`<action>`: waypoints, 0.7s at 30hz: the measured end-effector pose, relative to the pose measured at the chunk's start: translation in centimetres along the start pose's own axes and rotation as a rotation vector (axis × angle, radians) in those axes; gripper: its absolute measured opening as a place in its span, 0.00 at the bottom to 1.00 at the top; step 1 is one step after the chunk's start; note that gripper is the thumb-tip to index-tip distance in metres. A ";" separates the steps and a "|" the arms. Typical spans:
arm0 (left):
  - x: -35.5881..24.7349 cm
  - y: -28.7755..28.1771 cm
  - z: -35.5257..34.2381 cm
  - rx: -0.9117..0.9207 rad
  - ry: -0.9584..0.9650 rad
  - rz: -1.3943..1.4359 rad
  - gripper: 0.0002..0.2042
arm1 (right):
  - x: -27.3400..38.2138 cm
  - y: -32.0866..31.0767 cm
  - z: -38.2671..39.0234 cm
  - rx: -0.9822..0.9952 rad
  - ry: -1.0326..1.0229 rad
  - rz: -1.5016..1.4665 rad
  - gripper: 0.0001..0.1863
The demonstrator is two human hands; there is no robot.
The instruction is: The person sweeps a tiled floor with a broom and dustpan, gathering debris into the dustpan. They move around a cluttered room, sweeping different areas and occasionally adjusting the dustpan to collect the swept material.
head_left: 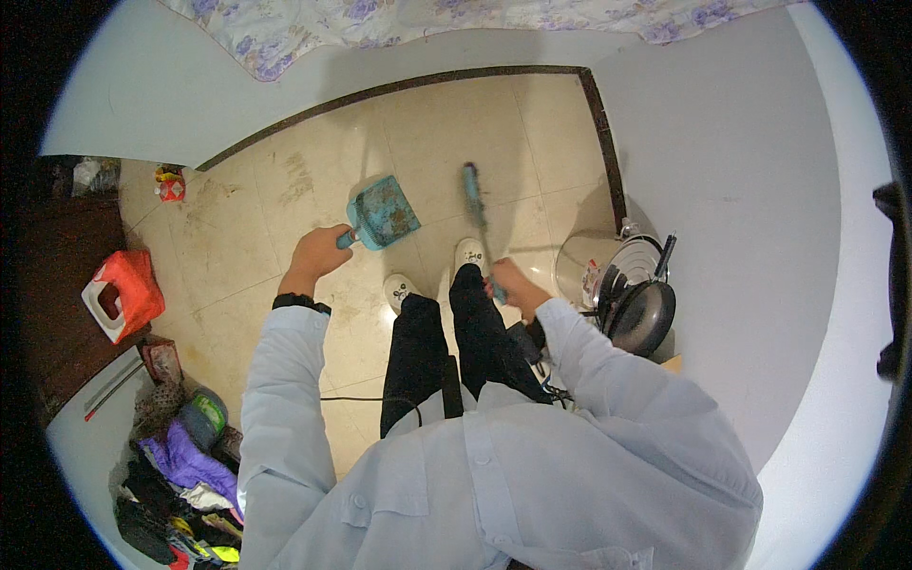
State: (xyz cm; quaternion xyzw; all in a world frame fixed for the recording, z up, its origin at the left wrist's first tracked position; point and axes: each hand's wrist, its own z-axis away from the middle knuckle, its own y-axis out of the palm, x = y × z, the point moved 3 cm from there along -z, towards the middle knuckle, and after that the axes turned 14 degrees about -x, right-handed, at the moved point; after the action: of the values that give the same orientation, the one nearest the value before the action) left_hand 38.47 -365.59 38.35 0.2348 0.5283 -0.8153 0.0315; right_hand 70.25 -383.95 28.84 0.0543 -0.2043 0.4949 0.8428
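A teal dustpan point(384, 213) is held by its short handle in the left hand point(318, 255), whose grip is clamped round that handle; the pan itself is carried just beyond the knuckles, tilted with its open mouth turned up and away, above the tiled floor point(285, 190). Dark specks and smears are seen on the pan's inner face; whether loose dirt lies in it cannot be told. A hand brush point(472, 193) with a teal back is held in the right hand point(510, 283), whose grip is closed on the lower end of the handle; the brush head is pointed forward, well clear of the dustpan and just beyond the toe of the right white shoe point(469, 253). The left white shoe point(401, 290) is seen between the two hands, nearer the person.

To the right of the right hand, close by, a clear round tub point(581, 266) is stood against the white wall; a wire rack in it is filled with upright plates, and a dark frying pan point(646, 318) is leaned against its near side. Far to the left of the left hand, a red and white plastic container point(122, 294) is set on the floor, its opening empty as far as can be seen. Behind the left arm, a heap of clothes point(180, 475) is piled.
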 end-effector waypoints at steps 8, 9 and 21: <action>0.2 0.4 -0.4 -0.052 0.064 0.010 0.17 | -0.2 5.2 5.4 0.175 0.081 0.125 0.14; 0.3 0.4 -0.3 -0.059 0.061 -0.013 0.17 | 0.0 5.2 5.9 0.182 0.072 0.163 0.13; 5.1 0.7 2.7 -0.446 -0.204 0.255 0.18 | 5.6 1.8 5.5 0.088 0.075 -0.153 0.07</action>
State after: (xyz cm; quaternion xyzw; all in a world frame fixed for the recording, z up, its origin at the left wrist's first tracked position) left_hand 33.26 -367.23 36.54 0.2032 0.6550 -0.6877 0.2381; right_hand 69.48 -380.13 35.85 0.0884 -0.1459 0.4392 0.8821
